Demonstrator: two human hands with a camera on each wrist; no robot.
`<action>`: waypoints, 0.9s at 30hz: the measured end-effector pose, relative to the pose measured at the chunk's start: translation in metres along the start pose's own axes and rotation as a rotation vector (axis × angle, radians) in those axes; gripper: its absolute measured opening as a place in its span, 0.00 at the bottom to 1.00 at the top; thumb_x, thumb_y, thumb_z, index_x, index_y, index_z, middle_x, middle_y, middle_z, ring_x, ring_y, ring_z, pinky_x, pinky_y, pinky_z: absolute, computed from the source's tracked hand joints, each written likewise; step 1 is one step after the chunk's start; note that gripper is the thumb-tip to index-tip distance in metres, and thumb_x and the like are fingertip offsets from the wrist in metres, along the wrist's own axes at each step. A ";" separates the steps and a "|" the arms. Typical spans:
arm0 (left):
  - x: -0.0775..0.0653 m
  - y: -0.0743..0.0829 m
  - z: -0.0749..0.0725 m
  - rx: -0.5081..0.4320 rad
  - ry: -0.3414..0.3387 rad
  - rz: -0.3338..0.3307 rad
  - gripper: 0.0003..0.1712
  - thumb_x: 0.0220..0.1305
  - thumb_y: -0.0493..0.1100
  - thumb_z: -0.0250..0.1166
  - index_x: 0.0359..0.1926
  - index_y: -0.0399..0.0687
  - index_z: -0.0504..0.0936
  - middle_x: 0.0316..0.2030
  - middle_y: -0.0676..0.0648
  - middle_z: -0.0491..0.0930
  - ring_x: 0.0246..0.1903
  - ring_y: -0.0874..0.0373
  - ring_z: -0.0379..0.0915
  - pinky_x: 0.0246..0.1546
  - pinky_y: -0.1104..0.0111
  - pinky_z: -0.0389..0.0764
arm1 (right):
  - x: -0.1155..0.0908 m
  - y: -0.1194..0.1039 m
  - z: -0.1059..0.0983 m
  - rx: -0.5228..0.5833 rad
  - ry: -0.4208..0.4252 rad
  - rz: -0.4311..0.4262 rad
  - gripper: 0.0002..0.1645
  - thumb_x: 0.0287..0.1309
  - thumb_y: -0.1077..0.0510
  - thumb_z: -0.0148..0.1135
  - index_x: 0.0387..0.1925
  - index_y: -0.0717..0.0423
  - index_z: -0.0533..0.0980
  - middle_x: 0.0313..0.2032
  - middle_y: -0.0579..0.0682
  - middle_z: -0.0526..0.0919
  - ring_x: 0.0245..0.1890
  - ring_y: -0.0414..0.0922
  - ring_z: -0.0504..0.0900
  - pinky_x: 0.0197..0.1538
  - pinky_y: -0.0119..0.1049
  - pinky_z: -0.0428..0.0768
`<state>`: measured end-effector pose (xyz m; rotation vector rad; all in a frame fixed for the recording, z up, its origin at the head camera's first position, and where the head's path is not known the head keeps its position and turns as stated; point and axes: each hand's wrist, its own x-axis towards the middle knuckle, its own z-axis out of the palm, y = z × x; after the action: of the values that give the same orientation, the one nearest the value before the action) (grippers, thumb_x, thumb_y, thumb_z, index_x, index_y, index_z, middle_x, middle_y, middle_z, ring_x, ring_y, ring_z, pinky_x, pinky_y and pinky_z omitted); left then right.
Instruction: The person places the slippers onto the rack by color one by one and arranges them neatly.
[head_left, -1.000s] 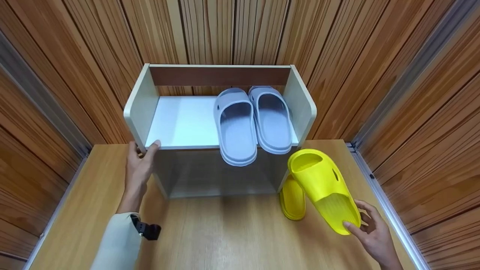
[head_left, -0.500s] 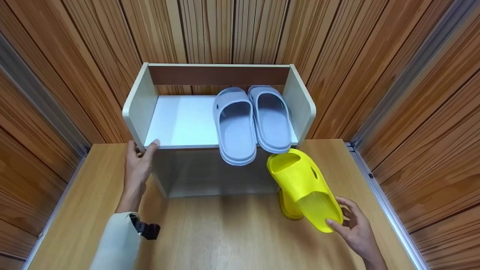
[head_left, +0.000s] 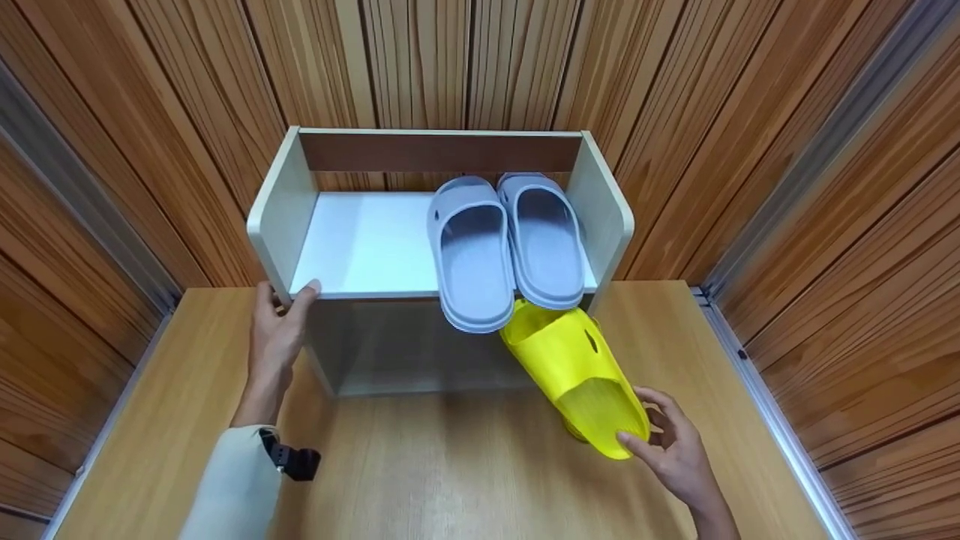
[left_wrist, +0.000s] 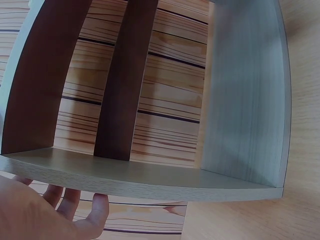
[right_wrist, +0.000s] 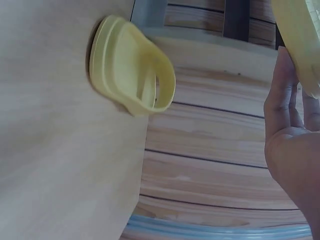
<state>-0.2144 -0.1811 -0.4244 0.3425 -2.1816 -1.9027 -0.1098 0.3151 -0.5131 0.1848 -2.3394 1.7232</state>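
Note:
My right hand [head_left: 675, 450] pinches a yellow slipper [head_left: 562, 364] by its heel end, thumb on the footbed. The slipper is raised and tilted, its toe in front of the shoe rack's lower right part. Its mate, another yellow slipper [right_wrist: 112, 65], stands on the floor in the right wrist view; the head view shows only a sliver. My left hand [head_left: 279, 330] grips the pale shoe rack [head_left: 360, 240] at its left front corner, thumb on the upper shelf and fingers outside the side panel. Two grey-blue slippers [head_left: 474, 270] sit on that shelf's right half, heels overhanging its front edge.
Wood-plank walls [head_left: 420, 60] stand behind the rack and at both sides. A metal rail [head_left: 780, 420] runs along the right edge of the wooden floor [head_left: 420, 480]. The rack's lower compartment [left_wrist: 245, 90] has an open back with a dark crossbar [left_wrist: 125, 85].
My right hand has carried the yellow slipper leftward, toward the rack's lower opening, and it now covers most of its mate in the head view. My left hand stays on the rack.

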 end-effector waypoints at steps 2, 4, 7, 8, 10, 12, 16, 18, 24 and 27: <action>0.000 0.000 0.000 -0.001 -0.002 0.010 0.43 0.71 0.59 0.61 0.75 0.45 0.54 0.73 0.37 0.55 0.69 0.41 0.54 0.67 0.42 0.60 | 0.001 0.001 0.005 0.011 -0.008 0.006 0.39 0.48 0.75 0.74 0.63 0.59 0.73 0.53 0.52 0.79 0.45 0.47 0.86 0.37 0.40 0.85; 0.001 0.000 0.000 -0.002 -0.003 0.018 0.43 0.71 0.58 0.61 0.76 0.46 0.54 0.73 0.36 0.55 0.69 0.41 0.53 0.67 0.41 0.60 | 0.001 0.001 0.009 0.021 -0.016 0.014 0.39 0.48 0.75 0.74 0.63 0.59 0.73 0.53 0.52 0.79 0.45 0.48 0.86 0.37 0.40 0.85; 0.000 0.000 0.001 -0.003 -0.006 0.024 0.43 0.71 0.58 0.61 0.76 0.46 0.53 0.74 0.36 0.54 0.69 0.40 0.53 0.66 0.40 0.60 | 0.002 0.002 0.016 0.040 -0.030 0.031 0.39 0.49 0.74 0.74 0.63 0.58 0.73 0.54 0.52 0.78 0.45 0.49 0.86 0.37 0.41 0.85; 0.000 0.000 0.001 -0.004 -0.007 0.021 0.43 0.71 0.58 0.61 0.76 0.46 0.53 0.74 0.36 0.54 0.69 0.39 0.53 0.66 0.39 0.60 | 0.001 0.003 0.018 0.043 -0.036 0.038 0.38 0.49 0.74 0.74 0.63 0.57 0.73 0.54 0.52 0.78 0.45 0.49 0.85 0.37 0.41 0.85; 0.000 0.000 0.001 0.000 -0.007 0.020 0.43 0.71 0.58 0.61 0.76 0.45 0.53 0.74 0.36 0.54 0.70 0.39 0.53 0.66 0.39 0.60 | 0.001 0.004 0.023 0.047 -0.048 0.046 0.38 0.49 0.73 0.75 0.63 0.58 0.72 0.54 0.52 0.78 0.45 0.49 0.85 0.37 0.41 0.85; 0.000 0.000 0.001 0.004 -0.006 0.017 0.43 0.71 0.58 0.61 0.76 0.45 0.53 0.74 0.36 0.54 0.70 0.39 0.52 0.67 0.39 0.60 | 0.000 0.006 0.028 0.059 -0.065 0.054 0.38 0.50 0.73 0.74 0.63 0.58 0.72 0.55 0.52 0.78 0.45 0.49 0.85 0.37 0.42 0.85; -0.001 0.000 0.000 0.008 -0.004 0.002 0.44 0.71 0.60 0.61 0.76 0.46 0.53 0.74 0.37 0.54 0.71 0.40 0.52 0.67 0.40 0.59 | -0.001 0.010 0.037 0.086 -0.102 0.068 0.37 0.51 0.72 0.74 0.63 0.58 0.71 0.57 0.53 0.76 0.46 0.50 0.85 0.38 0.43 0.86; -0.001 0.000 0.000 0.008 -0.003 -0.006 0.44 0.71 0.61 0.60 0.76 0.47 0.53 0.75 0.37 0.54 0.71 0.40 0.52 0.68 0.41 0.58 | -0.001 0.012 0.042 0.102 -0.128 0.075 0.38 0.51 0.71 0.74 0.63 0.58 0.71 0.58 0.53 0.75 0.46 0.50 0.85 0.39 0.43 0.86; -0.001 0.000 0.000 0.010 -0.004 -0.013 0.44 0.70 0.61 0.60 0.76 0.47 0.53 0.74 0.37 0.54 0.71 0.40 0.52 0.67 0.41 0.59 | 0.002 0.016 0.057 0.155 -0.203 0.105 0.38 0.53 0.68 0.74 0.65 0.59 0.68 0.60 0.59 0.72 0.48 0.53 0.84 0.42 0.45 0.86; -0.001 0.000 0.000 0.016 0.000 -0.004 0.44 0.70 0.61 0.60 0.76 0.46 0.54 0.74 0.37 0.55 0.70 0.40 0.53 0.67 0.42 0.60 | 0.003 0.016 0.066 0.183 -0.225 0.127 0.39 0.54 0.67 0.74 0.65 0.59 0.67 0.61 0.61 0.71 0.49 0.55 0.83 0.43 0.45 0.86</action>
<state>-0.2133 -0.1810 -0.4239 0.3501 -2.1990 -1.8887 -0.1236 0.2574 -0.5462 0.2795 -2.3900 2.0780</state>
